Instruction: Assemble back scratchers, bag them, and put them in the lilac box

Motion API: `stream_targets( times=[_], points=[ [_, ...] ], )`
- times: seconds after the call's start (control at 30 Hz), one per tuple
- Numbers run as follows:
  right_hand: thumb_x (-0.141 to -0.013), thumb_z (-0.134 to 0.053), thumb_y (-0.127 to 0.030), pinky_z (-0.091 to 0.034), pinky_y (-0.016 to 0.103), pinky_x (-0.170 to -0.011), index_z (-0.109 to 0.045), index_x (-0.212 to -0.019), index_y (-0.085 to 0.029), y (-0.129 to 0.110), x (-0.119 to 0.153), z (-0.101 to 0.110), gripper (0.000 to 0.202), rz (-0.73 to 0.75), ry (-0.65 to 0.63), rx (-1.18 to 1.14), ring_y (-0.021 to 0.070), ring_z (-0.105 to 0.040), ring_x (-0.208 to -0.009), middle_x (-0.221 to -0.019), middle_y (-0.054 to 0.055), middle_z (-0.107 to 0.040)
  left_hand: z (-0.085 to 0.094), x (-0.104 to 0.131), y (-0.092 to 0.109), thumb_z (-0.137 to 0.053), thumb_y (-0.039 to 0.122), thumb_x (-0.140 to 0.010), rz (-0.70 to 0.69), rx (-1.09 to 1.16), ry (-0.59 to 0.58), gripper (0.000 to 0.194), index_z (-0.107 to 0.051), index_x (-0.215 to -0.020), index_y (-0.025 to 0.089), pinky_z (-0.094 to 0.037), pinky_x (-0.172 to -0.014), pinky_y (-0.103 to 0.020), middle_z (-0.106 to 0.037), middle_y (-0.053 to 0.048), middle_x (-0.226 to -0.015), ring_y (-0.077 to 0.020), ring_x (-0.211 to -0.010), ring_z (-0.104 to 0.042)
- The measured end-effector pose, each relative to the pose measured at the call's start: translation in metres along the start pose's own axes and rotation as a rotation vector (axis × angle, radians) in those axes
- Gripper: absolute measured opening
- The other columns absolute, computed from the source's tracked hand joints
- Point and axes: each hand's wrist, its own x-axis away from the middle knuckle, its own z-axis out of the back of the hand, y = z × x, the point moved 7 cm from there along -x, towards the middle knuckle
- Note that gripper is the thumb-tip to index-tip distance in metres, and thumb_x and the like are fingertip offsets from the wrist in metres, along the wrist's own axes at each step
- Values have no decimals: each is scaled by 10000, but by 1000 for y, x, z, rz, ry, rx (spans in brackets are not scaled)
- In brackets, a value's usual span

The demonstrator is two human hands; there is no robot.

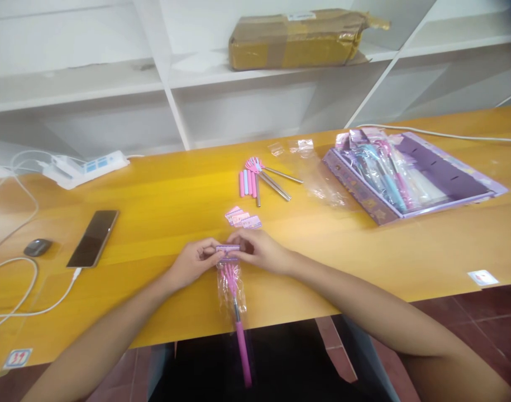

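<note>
Both hands pinch a small purple-and-pink header card [227, 251] at the top of a clear plastic bag [242, 296]. My left hand [195, 259] grips its left end and my right hand [259, 250] its right end, with thumbs on the near face. Inside the bag lies a pink telescopic back scratcher [242, 346], its claw end up by the card and its handle hanging past the table edge. Just beyond my hands several loose printed cards [243, 218] overlap. Farther back are pink and blue handle grips [247, 183] and metal-rod scratchers with pink heads [254, 164].
On the right stands a purple display box [364, 195] with several bagged back scratchers [389, 167]. Empty clear bags [322, 187] lie beside it. At left are a phone [93, 239], a mouse [38, 247], cables and a power strip [87, 167]. A taped carton [299, 42] sits on the shelf.
</note>
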Motion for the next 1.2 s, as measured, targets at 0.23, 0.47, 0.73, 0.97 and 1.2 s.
stream_targets(
  times=[0.23,0.47,0.73,0.97,1.2],
  points=[
    [-1047,-649,-433,-465,201,-518,-600,-861,-175,-3,2,-8,322,-133,-95,-147,112,-624,-512,-609,-16,-663,1,0,1,-723,503,-981,-3,12,-17,333,-693,-1034,175,-525,-783,-293,-801,-45,-882,-199,-823,-740],
    [-986,-688,-592,-471,199,-495,-621,-945,-169,6,0,2,431,-213,85,-272,103,-593,-472,-582,-32,-634,-21,10,0,-862,495,-856,187,179,-292,588,-617,-1277,165,-579,-616,-293,-813,-102,-975,-185,-666,-741],
    [-875,-819,-614,-516,195,-465,-475,-1212,-179,12,2,-23,648,-444,-295,-721,104,-655,-531,-830,1,-720,-14,5,2,-851,449,-882,59,253,-77,411,-671,-1100,150,-524,-532,-247,-763,-26,-781,-129,-539,-654],
    [-808,-900,-496,-475,172,-536,-627,-1043,-134,8,9,-32,511,-443,-388,-588,80,-623,-644,-837,8,-703,19,-3,4,-878,385,-872,-112,384,241,337,-644,-964,161,-535,-599,-247,-708,14,-721,-118,-572,-636],
    [-940,-729,-398,-537,285,-822,-695,-1030,-140,4,5,15,275,-359,-202,-240,168,-691,-877,-991,51,-746,5,-9,-1,-797,449,-953,-107,504,53,432,-623,-1232,169,-625,-809,-347,-779,-131,-1146,-218,-875,-791]
  ],
)
